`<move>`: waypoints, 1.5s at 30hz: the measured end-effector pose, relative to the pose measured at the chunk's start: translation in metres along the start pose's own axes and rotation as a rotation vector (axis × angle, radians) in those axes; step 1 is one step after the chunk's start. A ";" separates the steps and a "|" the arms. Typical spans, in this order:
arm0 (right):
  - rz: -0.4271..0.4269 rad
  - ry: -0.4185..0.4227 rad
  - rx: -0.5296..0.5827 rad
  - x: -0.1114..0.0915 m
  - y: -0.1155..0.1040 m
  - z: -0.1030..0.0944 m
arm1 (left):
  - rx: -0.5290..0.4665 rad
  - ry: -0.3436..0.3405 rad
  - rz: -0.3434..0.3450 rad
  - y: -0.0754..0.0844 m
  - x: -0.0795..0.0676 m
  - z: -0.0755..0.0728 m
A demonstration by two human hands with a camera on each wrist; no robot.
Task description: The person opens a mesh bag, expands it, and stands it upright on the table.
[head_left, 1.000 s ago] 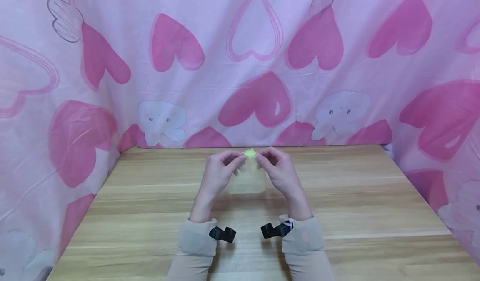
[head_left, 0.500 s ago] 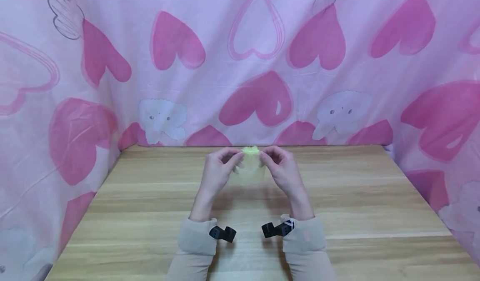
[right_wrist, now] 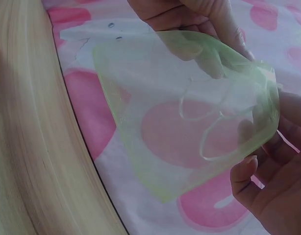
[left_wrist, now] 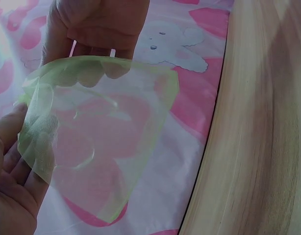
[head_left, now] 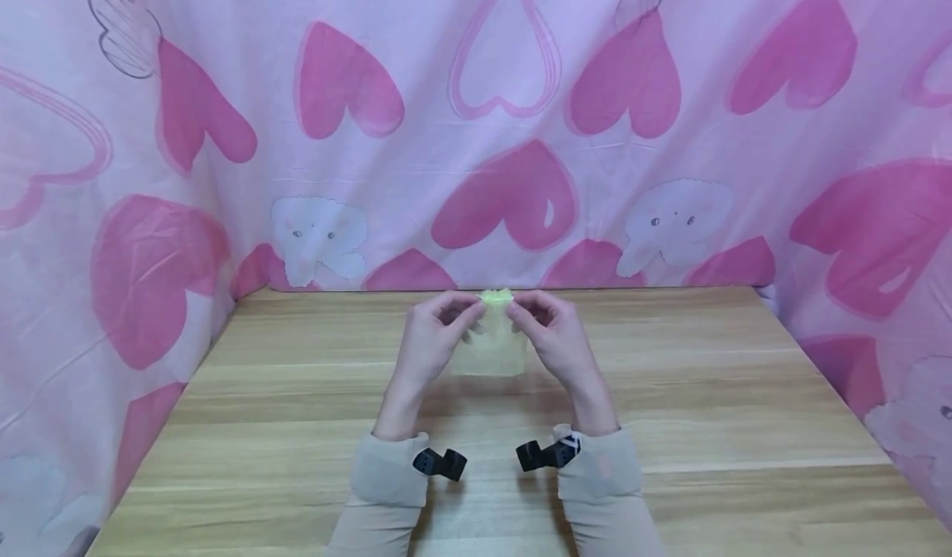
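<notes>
A sheer yellow-green organza drawstring pouch [head_left: 491, 350] hangs flat between the two hands above the far part of the table. Its gathered, frilled top edge points up. My left hand [head_left: 431, 330] pinches one side of the neck between thumb and forefinger. On the other side, my right hand [head_left: 554, 326] pinches it the same way. Through the fabric of the pouch [left_wrist: 126, 122] in the left wrist view, pale cord loops [left_wrist: 89, 159] show. Several right-hand fingers appear behind the mesh there. The right wrist view shows the pouch [right_wrist: 175, 127] with similar cord loops [right_wrist: 204, 147].
A wood-grain table [head_left: 297, 425] spreads beneath the hands. Pink curtains [head_left: 402, 177] printed with hearts and white animals stand behind it and along both sides. Small black cameras are strapped at the left cuff [head_left: 390, 474] and right cuff [head_left: 598, 474].
The gathered top was bunched narrower a second ago and looks wider now. The hands drew slightly apart, then slightly together. The pouch's lower part swung back and hangs down again.
</notes>
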State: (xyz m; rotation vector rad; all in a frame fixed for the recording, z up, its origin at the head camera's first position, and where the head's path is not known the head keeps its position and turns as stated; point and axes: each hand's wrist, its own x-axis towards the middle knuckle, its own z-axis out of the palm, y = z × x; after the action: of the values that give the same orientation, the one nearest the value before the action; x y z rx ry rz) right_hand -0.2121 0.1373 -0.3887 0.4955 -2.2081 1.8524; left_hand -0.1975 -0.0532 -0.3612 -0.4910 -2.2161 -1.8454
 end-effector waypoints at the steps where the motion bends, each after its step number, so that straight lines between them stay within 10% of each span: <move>1: -0.002 0.002 -0.006 0.000 0.000 0.000 | 0.003 -0.001 0.002 0.000 0.000 0.000; 30: 0.018 0.094 0.089 -0.001 -0.029 -0.008 | -0.126 0.123 0.126 -0.036 0.013 -0.002; 45: 0.045 0.006 0.024 -0.001 0.002 -0.005 | -0.033 -0.006 -0.057 -0.025 0.006 0.000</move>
State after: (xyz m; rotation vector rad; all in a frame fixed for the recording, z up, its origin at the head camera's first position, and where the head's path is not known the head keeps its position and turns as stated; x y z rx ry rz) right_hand -0.2117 0.1422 -0.3900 0.4482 -2.2128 1.9026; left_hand -0.2132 -0.0561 -0.3820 -0.4448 -2.2289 -1.9141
